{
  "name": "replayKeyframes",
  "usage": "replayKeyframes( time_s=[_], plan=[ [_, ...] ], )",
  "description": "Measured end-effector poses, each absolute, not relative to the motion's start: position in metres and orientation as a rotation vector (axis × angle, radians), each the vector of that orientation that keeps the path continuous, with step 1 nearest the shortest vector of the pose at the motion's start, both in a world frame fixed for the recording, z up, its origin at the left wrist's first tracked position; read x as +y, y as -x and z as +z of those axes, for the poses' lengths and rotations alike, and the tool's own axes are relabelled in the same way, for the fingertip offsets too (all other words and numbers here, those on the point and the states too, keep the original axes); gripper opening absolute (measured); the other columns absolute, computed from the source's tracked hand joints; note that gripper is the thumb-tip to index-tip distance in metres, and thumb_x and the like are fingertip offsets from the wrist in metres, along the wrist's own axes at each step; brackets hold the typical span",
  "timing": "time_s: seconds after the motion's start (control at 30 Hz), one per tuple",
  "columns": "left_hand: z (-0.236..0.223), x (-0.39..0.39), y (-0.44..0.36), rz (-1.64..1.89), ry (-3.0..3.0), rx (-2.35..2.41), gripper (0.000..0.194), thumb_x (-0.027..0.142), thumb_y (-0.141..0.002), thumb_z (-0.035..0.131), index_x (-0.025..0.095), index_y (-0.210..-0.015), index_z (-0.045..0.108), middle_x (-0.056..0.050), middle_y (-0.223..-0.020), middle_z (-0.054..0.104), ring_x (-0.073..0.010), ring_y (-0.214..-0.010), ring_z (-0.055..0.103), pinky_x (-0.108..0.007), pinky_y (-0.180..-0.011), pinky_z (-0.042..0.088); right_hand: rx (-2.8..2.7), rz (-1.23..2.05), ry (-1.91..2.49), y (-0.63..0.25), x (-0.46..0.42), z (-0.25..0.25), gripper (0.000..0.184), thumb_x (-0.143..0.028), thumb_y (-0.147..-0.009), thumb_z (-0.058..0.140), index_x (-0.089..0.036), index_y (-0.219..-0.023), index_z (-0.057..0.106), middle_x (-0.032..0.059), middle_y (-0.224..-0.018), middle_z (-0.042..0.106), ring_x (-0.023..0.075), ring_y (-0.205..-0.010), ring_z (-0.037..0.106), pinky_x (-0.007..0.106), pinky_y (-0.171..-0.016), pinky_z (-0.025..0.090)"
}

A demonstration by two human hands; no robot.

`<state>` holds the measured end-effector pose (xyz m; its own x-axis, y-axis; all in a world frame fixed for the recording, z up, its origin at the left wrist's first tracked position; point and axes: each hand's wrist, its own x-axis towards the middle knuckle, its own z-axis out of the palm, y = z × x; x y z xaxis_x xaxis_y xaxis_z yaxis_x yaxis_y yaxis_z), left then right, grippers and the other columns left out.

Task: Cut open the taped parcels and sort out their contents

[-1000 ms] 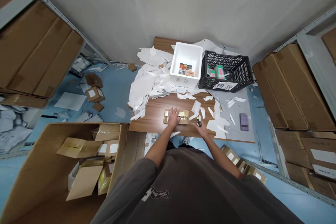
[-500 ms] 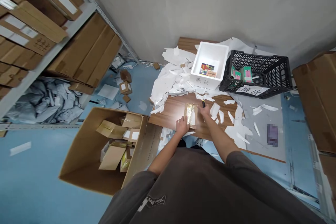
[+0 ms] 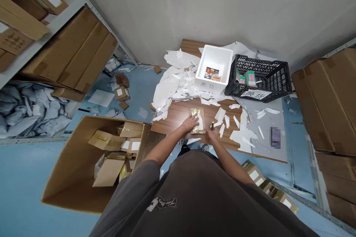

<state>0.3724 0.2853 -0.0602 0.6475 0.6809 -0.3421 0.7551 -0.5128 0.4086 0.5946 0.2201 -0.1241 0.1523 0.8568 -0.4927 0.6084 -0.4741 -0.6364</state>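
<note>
Here we are, just below and right of the frame's centre, where a small taped carton (image 3: 199, 126) lies flat on the wooden table (image 3: 179, 115), shiny tape and a pale strip facing up. The left hand (image 3: 190, 123) rests over its left side, fingers reaching across the top, probably to keep it from sliding; whether the thumb pinches the edge, we cannot tell. Just beside its lower right corner, the right hand (image 3: 213, 133) closes narrowly around a slim dark tool (image 3: 212, 126) with a yellowish tip, held upward in the picture and apart from the carton, perhaps to keep the point away from the other hand. A blade? Too small for us to make out. Around them we see torn white paper (image 3: 166, 90), and above, right of centre, a white bin (image 3: 205, 84) and a black crate (image 3: 284, 78) side by side, seemingly within easy reach, each marked with writing, their far contents partly hidden by walls. At lower left, a big open carton (image 3: 65, 166) holds boxes (image 3: 109, 172), its near side covered by the sleeve. Far right, a purplish patch (image 3: 276, 137) is pixelated beyond reading, and the shelf cartons (image 3: 330, 100) run off the edge.
</note>
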Motion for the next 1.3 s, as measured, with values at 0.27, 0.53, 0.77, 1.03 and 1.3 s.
replayKeyframes(
  time_s=[0.27, 0.53, 0.77, 1.03, 1.3],
  plan=[
    [-0.083, 0.242, -0.400, -0.076, -2.091, 1.625, 0.074, 0.037, -0.080, 0.093, 0.022, -0.144, 0.060, -0.021, -0.173, 0.043, -0.0396, -0.166, 0.031, -0.059, -0.135, 0.020, -1.324, 1.215, 2.048, -0.579, 0.346, -0.107, 0.050, -0.052, -0.087, 0.079, -0.021, -0.122, 0.060, 0.0065, -0.099, 0.077, 0.0253, -0.093, 0.072, 0.036, -0.088, 0.058],
    [-0.085, 0.249, -0.410, -0.034, -2.002, 1.654, 0.079, 0.027, -0.073, 0.097, 0.018, -0.142, 0.058, -0.024, -0.168, 0.048, -0.0401, -0.162, 0.037, -0.052, -0.133, 0.026, -2.016, 1.676, 1.733, -0.647, 0.300, -0.080, 0.043, -0.058, -0.111, 0.047, -0.021, -0.102, 0.067, 0.0031, -0.077, 0.072, 0.0198, -0.069, 0.067, 0.026, -0.066, 0.051],
    [-0.083, 0.246, -0.407, -0.029, -2.052, 1.645, 0.078, 0.030, -0.074, 0.096, 0.017, -0.140, 0.059, -0.022, -0.170, 0.048, -0.0392, -0.163, 0.037, -0.050, -0.133, 0.026, -2.601, 1.318, 1.993, -0.648, 0.288, -0.066, 0.042, -0.048, -0.113, 0.047, -0.019, -0.125, 0.075, 0.0128, -0.115, 0.081, 0.0279, -0.102, 0.074, 0.028, -0.077, 0.050],
    [-0.086, 0.248, -0.406, -0.025, -2.063, 1.610, 0.080, 0.030, -0.072, 0.098, 0.017, -0.141, 0.059, -0.023, -0.169, 0.048, -0.0391, -0.163, 0.036, -0.052, -0.134, 0.025, -2.588, 1.449, 2.006, -0.648, 0.292, -0.049, 0.052, -0.058, -0.112, 0.047, -0.018, -0.125, 0.078, 0.0137, -0.112, 0.081, 0.0274, -0.098, 0.075, 0.028, -0.075, 0.048],
    [-0.093, 0.248, -0.406, -0.035, -2.097, 1.589, 0.084, 0.027, -0.068, 0.101, 0.015, -0.140, 0.060, -0.025, -0.169, 0.047, -0.0396, -0.162, 0.039, -0.051, -0.134, 0.026, -2.682, 1.441, 1.981, -0.647, 0.300, -0.049, 0.069, -0.074, -0.107, 0.049, -0.014, -0.111, 0.083, 0.0161, -0.100, 0.081, 0.0295, -0.089, 0.075, 0.031, -0.075, 0.051]
  ],
)
